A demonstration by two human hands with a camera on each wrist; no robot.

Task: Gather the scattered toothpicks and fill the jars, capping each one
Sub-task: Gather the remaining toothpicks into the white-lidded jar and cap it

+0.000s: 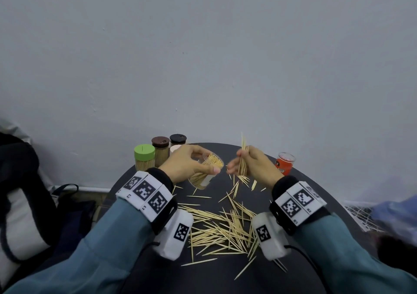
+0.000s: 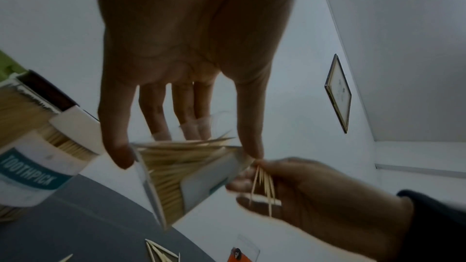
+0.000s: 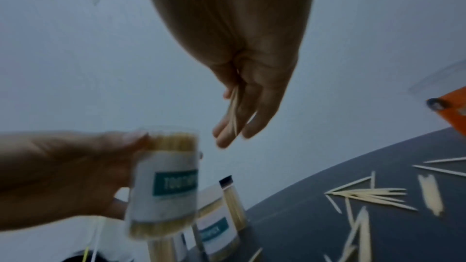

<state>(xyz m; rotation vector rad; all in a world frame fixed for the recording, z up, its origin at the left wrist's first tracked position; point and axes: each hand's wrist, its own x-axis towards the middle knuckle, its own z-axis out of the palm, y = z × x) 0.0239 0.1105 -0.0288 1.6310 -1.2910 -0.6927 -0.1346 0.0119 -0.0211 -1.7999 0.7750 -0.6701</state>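
My left hand point(image 1: 191, 164) grips a clear uncapped jar point(image 1: 206, 173) nearly full of toothpicks, lifted off the table and tilted with its mouth toward the right. The same jar point(image 2: 176, 176) shows in the left wrist view, with fingers around its rim, and again in the right wrist view point(image 3: 163, 184). My right hand point(image 1: 248, 165) pinches a small bundle of toothpicks point(image 1: 243, 158), held upright just right of the jar's mouth. The bundle point(image 3: 234, 111) lies between thumb and fingers. Many loose toothpicks point(image 1: 225, 228) lie scattered on the dark round table point(image 1: 225, 278).
Three capped jars stand at the table's back left: green cap point(image 1: 144, 157), brown cap point(image 1: 160, 150), black cap point(image 1: 178, 141). An orange-labelled clear jar point(image 1: 285, 162) stands at the back right. A dark bag point(image 1: 24, 194) sits left of the table, and a grey wall lies behind.
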